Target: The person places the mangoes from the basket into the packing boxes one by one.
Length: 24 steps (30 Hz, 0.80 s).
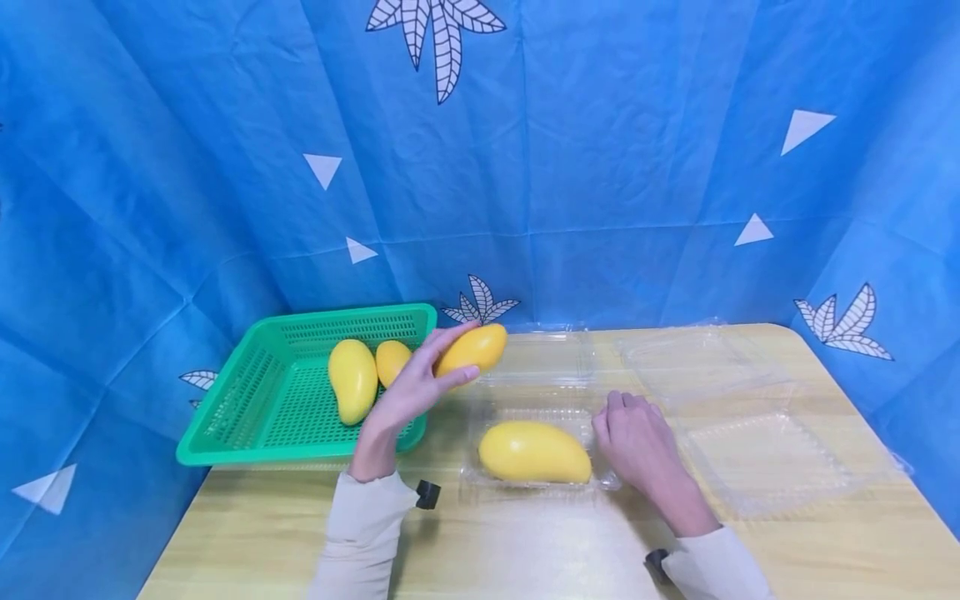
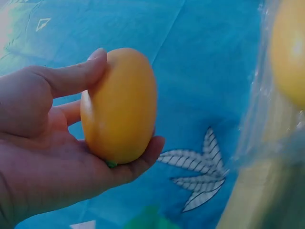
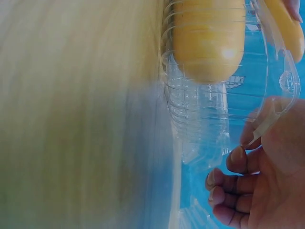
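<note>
My left hand point(image 1: 411, 390) holds a small orange-yellow mango point(image 1: 480, 346) in the air, right of the green basket. In the left wrist view, the thumb lies on one side of this mango point(image 2: 125, 105) and fingers wrap the other side. A larger yellow mango point(image 1: 534, 452) lies sideways in a clear plastic clamshell box point(image 1: 517, 414), whose lid point(image 1: 543, 357) is folded back behind it. My right hand point(image 1: 639, 442) is at the box's right side. Its thumb and forefinger pinch the rim point(image 3: 267, 125) in the right wrist view, with the other fingers curled.
Left of the box stands a green perforated basket point(image 1: 262, 392) with a yellow mango point(image 1: 352, 379) and an orange one point(image 1: 392, 360) partly behind my left hand. Another open clear box point(image 1: 765, 462) lies on the right of the wooden table point(image 1: 480, 550). Blue curtain point(image 1: 600, 167) hangs behind.
</note>
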Each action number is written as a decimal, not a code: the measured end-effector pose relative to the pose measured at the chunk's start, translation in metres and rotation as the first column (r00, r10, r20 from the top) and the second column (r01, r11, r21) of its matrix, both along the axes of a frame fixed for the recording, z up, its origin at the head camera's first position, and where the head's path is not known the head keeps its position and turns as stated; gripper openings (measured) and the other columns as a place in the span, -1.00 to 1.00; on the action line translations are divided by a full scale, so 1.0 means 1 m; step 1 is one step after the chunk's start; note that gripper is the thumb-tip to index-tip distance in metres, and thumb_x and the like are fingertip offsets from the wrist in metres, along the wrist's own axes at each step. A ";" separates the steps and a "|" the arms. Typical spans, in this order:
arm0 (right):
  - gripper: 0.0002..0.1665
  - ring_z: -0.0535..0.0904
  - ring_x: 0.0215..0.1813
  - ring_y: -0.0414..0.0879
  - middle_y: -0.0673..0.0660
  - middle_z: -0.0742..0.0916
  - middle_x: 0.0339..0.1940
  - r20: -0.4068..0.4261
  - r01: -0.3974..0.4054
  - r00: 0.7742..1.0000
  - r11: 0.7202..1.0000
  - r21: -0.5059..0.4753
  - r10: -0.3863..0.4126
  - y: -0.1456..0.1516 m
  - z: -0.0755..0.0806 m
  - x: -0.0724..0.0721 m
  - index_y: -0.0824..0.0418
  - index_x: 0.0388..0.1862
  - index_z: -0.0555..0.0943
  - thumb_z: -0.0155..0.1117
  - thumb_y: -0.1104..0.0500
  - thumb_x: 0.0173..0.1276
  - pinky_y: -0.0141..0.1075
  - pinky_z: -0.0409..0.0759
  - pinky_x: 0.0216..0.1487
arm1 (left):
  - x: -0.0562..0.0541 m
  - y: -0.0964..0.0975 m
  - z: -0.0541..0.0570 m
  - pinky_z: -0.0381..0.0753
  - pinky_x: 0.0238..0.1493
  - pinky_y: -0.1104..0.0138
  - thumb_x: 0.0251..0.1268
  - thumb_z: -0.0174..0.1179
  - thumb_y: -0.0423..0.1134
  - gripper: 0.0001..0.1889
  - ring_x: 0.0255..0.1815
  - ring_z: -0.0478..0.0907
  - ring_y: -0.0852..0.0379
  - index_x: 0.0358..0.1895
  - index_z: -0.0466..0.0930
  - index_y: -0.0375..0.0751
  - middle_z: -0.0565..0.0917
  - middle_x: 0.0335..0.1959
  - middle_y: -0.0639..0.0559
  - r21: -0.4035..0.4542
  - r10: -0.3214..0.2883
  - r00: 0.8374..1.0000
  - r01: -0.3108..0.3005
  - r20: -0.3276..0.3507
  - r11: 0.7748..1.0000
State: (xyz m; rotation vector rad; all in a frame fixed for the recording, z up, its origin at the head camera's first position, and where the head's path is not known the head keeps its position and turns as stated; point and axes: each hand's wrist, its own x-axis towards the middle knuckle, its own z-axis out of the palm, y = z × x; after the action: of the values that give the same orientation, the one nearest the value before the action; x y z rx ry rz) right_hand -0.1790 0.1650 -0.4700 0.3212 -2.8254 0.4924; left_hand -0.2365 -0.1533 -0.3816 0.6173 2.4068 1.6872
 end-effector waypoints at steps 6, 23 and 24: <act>-0.70 0.31 -0.46 -0.05 0.03 0.38 -0.58 -0.012 0.003 1.000 1.000 0.005 -0.003 -0.001 0.000 0.000 0.16 -0.49 0.37 0.02 0.23 0.52 -0.16 0.45 -0.33 | -0.003 0.019 -0.020 0.56 0.19 0.13 0.59 0.13 -0.16 -0.47 0.17 0.48 -0.06 0.54 0.33 -0.06 0.45 0.40 -0.06 0.022 -0.080 0.995 0.079 0.060 0.997; -0.70 0.32 -0.45 -0.04 0.04 0.39 -0.57 0.024 0.006 1.000 1.000 0.025 -0.007 -0.001 -0.002 -0.002 0.18 -0.47 0.38 -0.01 0.20 0.55 -0.14 0.46 -0.32 | -0.003 0.057 -0.048 0.51 0.26 -0.03 0.49 0.24 -0.04 -0.58 0.31 0.44 -0.03 0.33 0.59 0.00 0.56 0.30 0.01 -0.112 -0.138 0.988 0.146 0.073 0.983; -0.70 0.32 -0.45 -0.04 0.04 0.39 -0.56 0.026 0.008 1.000 1.000 0.027 -0.009 -0.001 -0.002 -0.002 0.18 -0.46 0.38 -0.01 0.20 0.55 -0.14 0.46 -0.32 | -0.003 0.059 -0.049 0.46 0.31 -0.05 0.46 0.28 -0.06 -0.58 0.31 0.43 -0.02 0.31 0.61 -0.01 0.56 0.30 0.02 -0.129 -0.134 0.990 0.140 0.051 0.982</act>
State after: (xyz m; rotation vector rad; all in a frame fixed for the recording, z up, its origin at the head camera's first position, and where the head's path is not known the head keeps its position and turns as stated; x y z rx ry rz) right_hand -0.1808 0.1643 -0.4721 0.3101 -2.8597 0.4607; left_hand -0.2392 -0.0944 -0.4305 0.7025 2.3638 1.4591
